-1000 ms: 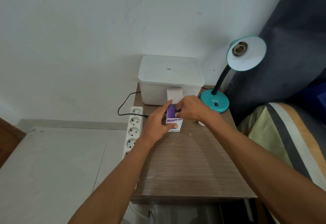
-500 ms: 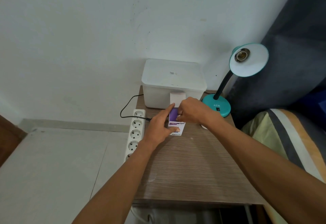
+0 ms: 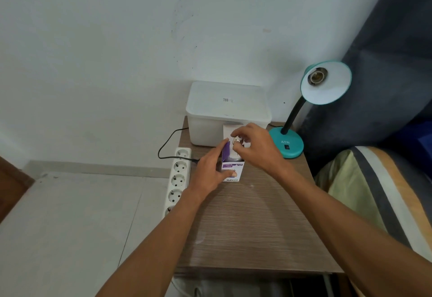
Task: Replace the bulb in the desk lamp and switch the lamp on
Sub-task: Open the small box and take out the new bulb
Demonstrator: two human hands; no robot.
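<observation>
Gripping the purple and white bulb box, the left hand wraps round its side with the thumb pressed on the front, holding it upright on the wooden desk; the right hand pinches the metal screw end of the new bulb at the open top of the box, with the white flap standing up behind it; so both hands are clamped on something, one on the box and one on the bulb.

Most of the bulb sits hidden inside the box, so its shape cannot be told.

Just to the right stands the teal desk lamp; its shade tips toward the person and its socket shows bare, with no bulb in it; a small black switch sits on the base.

Behind the box is a white plastic tub, and a white power strip lies along the left edge of the desk with a black cord plugged in.

What could go wrong: the pinch is only on the small metal end, so the bulb could slip and fall if it sticks in the tight box and then pops free; the box could lift with it if the left hand lets go; the lamp seems close enough for an elbow to knock it.
</observation>
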